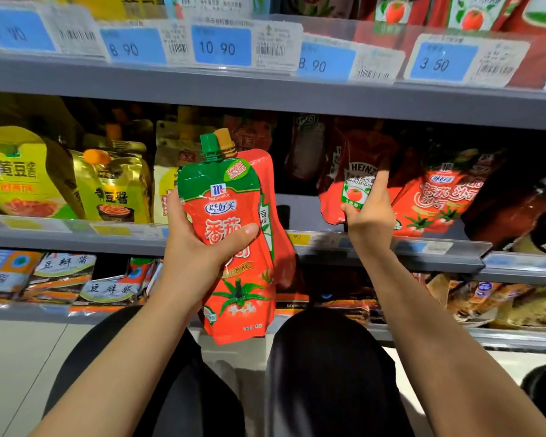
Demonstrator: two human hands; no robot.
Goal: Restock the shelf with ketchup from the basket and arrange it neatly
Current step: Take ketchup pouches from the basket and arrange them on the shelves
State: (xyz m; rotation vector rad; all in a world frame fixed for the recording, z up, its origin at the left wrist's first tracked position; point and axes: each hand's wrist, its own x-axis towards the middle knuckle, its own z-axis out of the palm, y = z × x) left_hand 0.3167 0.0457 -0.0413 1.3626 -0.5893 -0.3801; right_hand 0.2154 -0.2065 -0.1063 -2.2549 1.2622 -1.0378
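Store shelf (265,96) behind, two upright pouches (234,234) gripped by left hand (199,244), spouts up, Heinz pouch (356,181) pinched by right hand (371,216), tilted.

My left hand (199,247) holds a red ketchup pouch (230,241) with a green top, green cap and a tomato print with white lettering; a second red pouch (271,197) behind it has a brown cap. At three o'clock, my right hand (371,216) grips a dark red Heinz pouch (356,184) with a white-and-green tomato label. The shelf (265,89) is grey, its price tags (223,45) blue. At nine o'clock sit yellow sauce packs (19,175).
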